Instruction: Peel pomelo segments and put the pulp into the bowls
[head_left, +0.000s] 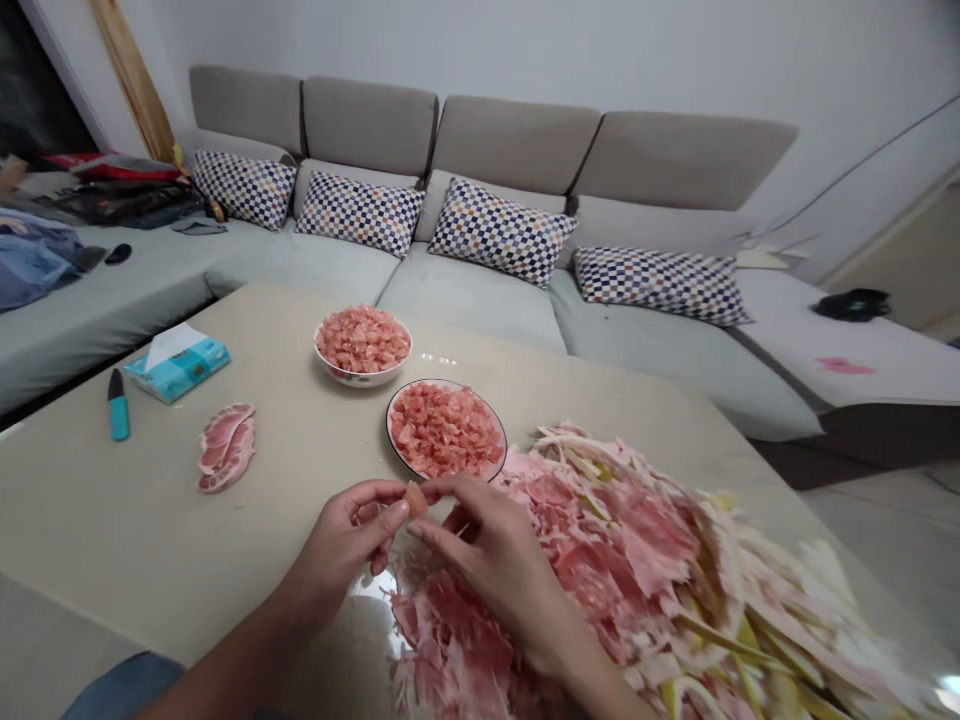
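On the tabletop (150, 520), pomelo pulp (442, 430) fills a bowl (360, 379) and, just before it, a plate (388, 425). A heap of peel (622, 560) lies right of the plate; a tissue box (177, 364), a marker (118, 405) and a peel scrap (226, 447) lie left. A sofa (480, 300) stands behind the tabletop.

Free surface (127, 530) on left, citrus peel heap (622, 560) blocks right
Left hand (341, 545) and right hand (499, 565) meet at a pulp piece (415, 500); open surface runs leftward to a flat pink peel scrap (226, 447). Heap lies against the right hand. Plate of pink pulp (446, 430) sits just ahead, bowl (363, 345) beyond it, tissue box (177, 362) farther left.
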